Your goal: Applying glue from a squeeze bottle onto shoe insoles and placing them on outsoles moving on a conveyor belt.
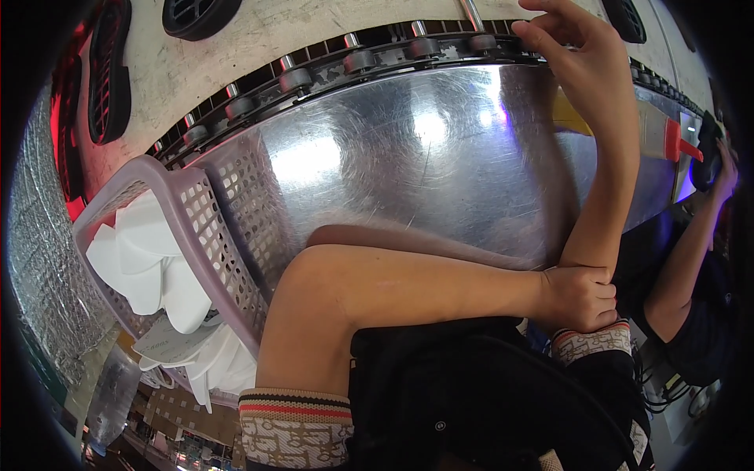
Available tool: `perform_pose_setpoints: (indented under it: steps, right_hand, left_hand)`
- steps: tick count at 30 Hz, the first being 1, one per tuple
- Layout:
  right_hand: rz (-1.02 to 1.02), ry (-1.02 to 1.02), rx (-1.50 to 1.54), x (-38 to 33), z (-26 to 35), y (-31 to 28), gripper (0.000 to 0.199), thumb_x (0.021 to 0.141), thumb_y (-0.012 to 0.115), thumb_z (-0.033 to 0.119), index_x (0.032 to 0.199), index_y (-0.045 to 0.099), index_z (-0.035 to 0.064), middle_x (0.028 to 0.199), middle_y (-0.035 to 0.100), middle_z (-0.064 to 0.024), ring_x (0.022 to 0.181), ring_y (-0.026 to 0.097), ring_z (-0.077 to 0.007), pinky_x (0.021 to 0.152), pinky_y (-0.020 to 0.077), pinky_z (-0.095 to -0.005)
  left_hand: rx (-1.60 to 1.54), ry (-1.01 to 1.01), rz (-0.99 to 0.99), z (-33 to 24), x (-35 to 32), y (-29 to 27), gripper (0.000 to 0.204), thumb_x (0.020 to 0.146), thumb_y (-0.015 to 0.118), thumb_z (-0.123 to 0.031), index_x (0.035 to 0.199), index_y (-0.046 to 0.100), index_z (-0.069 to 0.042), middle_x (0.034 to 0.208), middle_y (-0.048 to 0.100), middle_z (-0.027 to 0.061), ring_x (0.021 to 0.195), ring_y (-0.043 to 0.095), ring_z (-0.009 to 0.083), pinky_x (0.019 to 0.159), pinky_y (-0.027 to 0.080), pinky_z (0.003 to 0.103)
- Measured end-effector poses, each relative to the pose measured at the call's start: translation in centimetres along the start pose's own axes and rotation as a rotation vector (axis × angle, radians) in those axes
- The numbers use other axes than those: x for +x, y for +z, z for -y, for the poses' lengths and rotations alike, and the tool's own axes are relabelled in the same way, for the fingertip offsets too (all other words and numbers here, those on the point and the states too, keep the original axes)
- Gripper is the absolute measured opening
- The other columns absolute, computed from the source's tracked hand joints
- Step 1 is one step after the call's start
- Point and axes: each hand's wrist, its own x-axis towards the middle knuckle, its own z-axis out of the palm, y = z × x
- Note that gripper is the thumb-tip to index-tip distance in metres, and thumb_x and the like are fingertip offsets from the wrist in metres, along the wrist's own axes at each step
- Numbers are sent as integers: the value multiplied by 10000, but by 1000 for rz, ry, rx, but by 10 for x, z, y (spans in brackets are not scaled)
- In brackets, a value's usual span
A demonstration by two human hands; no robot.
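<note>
My left hand [580, 299] is wrapped round my own right arm near the elbow. That forearm lies across the front of a shiny metal table [377, 157]. My right hand [577, 31] is raised at the far edge of the table, beside the chain [424, 49] of a conveyor with upright metal pins. Its fingers are loosely bent and apart, with nothing seen between them. The thumb tip is by the chain rail; whether it touches I cannot tell. Black shoe soles [110, 74] lie on the pale conveyor belt [314, 23] beyond.
A mauve plastic basket [169, 184] with white flat rounded pieces [149, 251] stands at the left. At the right is a translucent container with a red cap [673, 141]. A co-worker's hand [726, 169] there holds a dark object [707, 149].
</note>
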Motion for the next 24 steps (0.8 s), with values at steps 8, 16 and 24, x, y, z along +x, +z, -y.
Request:
perform_pose_setpoints:
  steps: [8,16,24]
  right_hand:
    - [40,-48,-146,3,-13,1,109,840,547,29,865,598,-64,647,566,-89,582,519,-126,563,434,-246]
    - [33,-117,-31,1,-19,5,88,782,579,-5,854,573,-56,665,556,-73,585,512,-140,577,436,-248]
    - [6,-27,-122,2,-19,-1,85,777,601,10,838,588,-47,649,582,-88,576,526,-140,564,441,-264]
  left_hand:
    - [-21,3,51,1,-2,-4,67,744,543,-150,740,587,-99,707,564,-21,718,556,125,675,411,240]
    - [-11,17,63,-1,-5,-9,81,741,539,-161,750,589,-98,712,562,-17,724,553,128,679,404,239]
    - [-25,22,56,2,-1,-8,92,737,538,-169,759,588,-95,714,560,-17,721,549,127,666,396,241]
